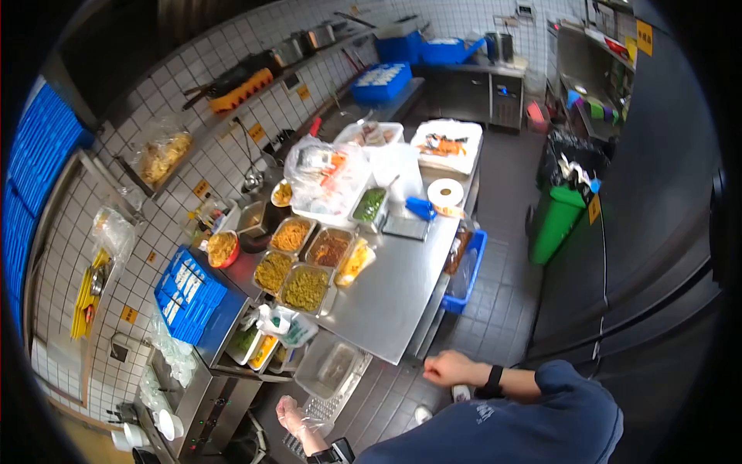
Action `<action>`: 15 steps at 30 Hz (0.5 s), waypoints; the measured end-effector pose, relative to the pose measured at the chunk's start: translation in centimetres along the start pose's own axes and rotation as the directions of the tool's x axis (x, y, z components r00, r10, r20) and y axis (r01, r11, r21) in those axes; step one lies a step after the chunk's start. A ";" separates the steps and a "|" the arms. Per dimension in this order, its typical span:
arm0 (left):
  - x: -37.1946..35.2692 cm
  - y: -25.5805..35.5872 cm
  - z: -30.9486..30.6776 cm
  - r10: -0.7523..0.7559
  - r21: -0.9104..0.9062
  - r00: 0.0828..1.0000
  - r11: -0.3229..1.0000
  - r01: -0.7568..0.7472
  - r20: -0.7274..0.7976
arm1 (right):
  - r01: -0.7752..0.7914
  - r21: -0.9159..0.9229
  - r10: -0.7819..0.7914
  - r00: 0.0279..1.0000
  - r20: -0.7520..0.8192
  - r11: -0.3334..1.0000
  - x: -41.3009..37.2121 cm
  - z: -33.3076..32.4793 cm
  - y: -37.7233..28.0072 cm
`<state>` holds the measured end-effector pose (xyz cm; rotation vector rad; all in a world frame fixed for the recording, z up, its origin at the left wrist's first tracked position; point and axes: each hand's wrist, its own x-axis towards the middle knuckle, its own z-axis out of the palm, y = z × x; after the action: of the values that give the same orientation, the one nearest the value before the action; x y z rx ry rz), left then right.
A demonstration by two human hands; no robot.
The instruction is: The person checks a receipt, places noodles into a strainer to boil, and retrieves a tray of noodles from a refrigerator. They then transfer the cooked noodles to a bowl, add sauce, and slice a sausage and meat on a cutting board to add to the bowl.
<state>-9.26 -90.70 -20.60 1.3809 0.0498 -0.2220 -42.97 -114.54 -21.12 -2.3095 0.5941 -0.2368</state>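
Observation:
My left hand, in a thin clear plastic glove, hangs near a perforated metal shelf at the bottom. Its fingers are loosely curled and apart, and nothing shows in them. Closest to it is an empty-looking steel pan. My right hand, bare with a dark band at the wrist, is curled closed beside the near corner of the steel table. No object shows in it. Neither hand touches the food pans, which include a green chopped filling and a dark red one.
A plastic bag, tape roll and white tray stand on the table. Blue crates sit at left. A green bin stands on the right, past the tiled walkway. A blue basket is under the table.

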 end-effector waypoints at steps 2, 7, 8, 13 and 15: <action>0.1 0.3 0.1 -0.030 -0.017 0.999 0.999 0.030 -0.019 | -0.016 -0.006 0.015 0.992 -0.122 1.000 -0.2 0.4 0.7; 0.6 1.2 6.2 -0.147 0.115 0.989 0.983 0.145 0.007 | -0.192 0.001 0.187 0.959 -0.211 0.981 -1.9 -2.2 0.7; 0.4 1.4 8.4 -0.137 0.133 0.990 0.983 0.131 0.041 | -0.220 0.027 0.219 0.939 -0.264 0.975 -2.6 -2.9 0.7; 1.7 0.0 17.3 -0.185 0.234 0.943 0.965 0.120 0.276 | -0.489 0.147 0.507 0.783 -0.361 0.860 -6.9 -4.8 3.0; -0.9 -0.1 22.3 -0.171 0.230 0.928 0.968 0.097 0.330 | -0.569 0.183 0.587 0.691 -0.423 0.802 -8.7 -6.3 5.5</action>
<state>-12.24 -112.40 -16.29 1.5320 -0.1796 -0.5999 -54.65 -117.65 -20.40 -1.8972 1.5165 -0.4896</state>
